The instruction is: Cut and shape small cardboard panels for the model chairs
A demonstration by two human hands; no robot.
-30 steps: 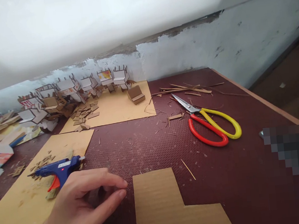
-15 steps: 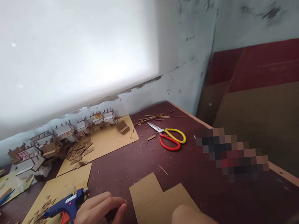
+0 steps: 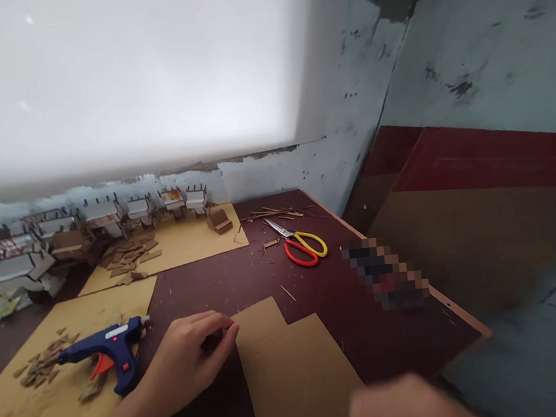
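We can read no text, brand or number. On the blue glue gun (image 3: pixel 110 348) we see a white label (image 3: pixel 117 331), its print too small for us to make out. Two of the small cardboard models carry printed patches, one red and white (image 3: pixel 13 246), one yellow-orange (image 3: pixel 172 196); we cannot decipher any lettering on either.

1 head-worn view, looking forward and down, close over the tabletop (image 3: pixel 202 291), facing a wall corner (image 3: pixel 388 96)
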